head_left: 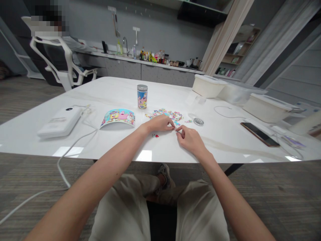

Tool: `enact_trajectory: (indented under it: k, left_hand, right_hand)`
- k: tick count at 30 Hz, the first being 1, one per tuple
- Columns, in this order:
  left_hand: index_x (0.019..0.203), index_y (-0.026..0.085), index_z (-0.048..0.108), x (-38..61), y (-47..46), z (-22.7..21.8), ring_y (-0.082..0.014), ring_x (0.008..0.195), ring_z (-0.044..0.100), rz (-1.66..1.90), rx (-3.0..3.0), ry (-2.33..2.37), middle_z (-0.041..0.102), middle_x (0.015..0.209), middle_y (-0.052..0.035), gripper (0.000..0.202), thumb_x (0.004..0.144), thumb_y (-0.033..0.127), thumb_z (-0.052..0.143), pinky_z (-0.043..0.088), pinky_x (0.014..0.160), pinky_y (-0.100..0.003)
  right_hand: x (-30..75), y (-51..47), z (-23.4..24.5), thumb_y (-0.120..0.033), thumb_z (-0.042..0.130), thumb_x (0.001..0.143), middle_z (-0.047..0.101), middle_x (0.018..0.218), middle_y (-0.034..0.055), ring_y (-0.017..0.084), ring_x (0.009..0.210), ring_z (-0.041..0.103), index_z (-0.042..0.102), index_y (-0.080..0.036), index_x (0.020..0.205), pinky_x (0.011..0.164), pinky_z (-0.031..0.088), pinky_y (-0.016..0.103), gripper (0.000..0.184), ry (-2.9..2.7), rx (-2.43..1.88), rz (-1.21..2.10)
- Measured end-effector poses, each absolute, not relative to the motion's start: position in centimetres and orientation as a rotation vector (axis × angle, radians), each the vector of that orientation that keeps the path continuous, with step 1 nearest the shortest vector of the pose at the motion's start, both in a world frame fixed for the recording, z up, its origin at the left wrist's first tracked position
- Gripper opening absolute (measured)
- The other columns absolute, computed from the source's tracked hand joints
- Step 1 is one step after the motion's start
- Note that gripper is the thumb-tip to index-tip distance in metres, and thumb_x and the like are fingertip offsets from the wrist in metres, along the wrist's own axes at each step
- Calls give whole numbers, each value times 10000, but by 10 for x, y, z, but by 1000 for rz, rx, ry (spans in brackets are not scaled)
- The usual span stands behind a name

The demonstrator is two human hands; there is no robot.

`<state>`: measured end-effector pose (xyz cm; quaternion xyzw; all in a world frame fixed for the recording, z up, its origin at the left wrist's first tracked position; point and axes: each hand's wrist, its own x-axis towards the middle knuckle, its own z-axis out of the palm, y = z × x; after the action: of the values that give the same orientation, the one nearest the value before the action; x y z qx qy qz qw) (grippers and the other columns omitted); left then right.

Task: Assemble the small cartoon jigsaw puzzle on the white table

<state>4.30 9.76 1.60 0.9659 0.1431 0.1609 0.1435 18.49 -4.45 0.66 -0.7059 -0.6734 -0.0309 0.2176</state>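
Observation:
My left hand [162,123] and my right hand [190,138] meet over the white table, fingertips pinched together. Between them is a small puzzle piece [176,130], partly covered by the fingers; whether it is one piece or two joined I cannot tell. Just beyond the hands spreads a pile of colourful puzzle pieces [177,115], partly hidden by my left hand. A few joined or touching pieces [155,136] with red on them lie below my left wrist. To the left stands a curved cartoon picture card [117,117].
A cartoon-printed can [142,97] with a metal lid stands behind the pile. Right of it are a round silver lid [198,122] and a clear container [200,100]. A white power bank-like box [60,122], a phone [259,134], cables and lidded tubs [209,86] flank the work area. A person sits at far left.

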Motion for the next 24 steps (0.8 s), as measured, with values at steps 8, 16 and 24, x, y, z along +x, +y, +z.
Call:
enact_trajectory:
  k: [8,16,24]
  left_hand:
    - [906,183,793,46,93,20,-82,504,429,457,2752,364,558,486,26,238,824,248,579,323,581,-207]
    - [933,165,789,47,98,18,-77,501,413,471,2724,301,569,510,27,245,824,258,590,317,578,-205]
    - [898,163,793,49,103,15,-74,496,375,514,2714,254,506,475,40,244,828,294,598,303,564,-206]
  right_hand:
    - [186,-43,5,-235,538,827,595,616,-5,156,558,536,643,-173,948,603,338,260,171,-1800,-1922,-11]
    - [191,-43,3,-373,639,768,598,618,0,148,550,517,672,-169,845,595,354,267,221,-1602,-1956,17]
    - [192,-42,3,-330,624,778,617,613,5,151,562,541,677,-175,796,593,369,269,165,-1595,-1961,74]
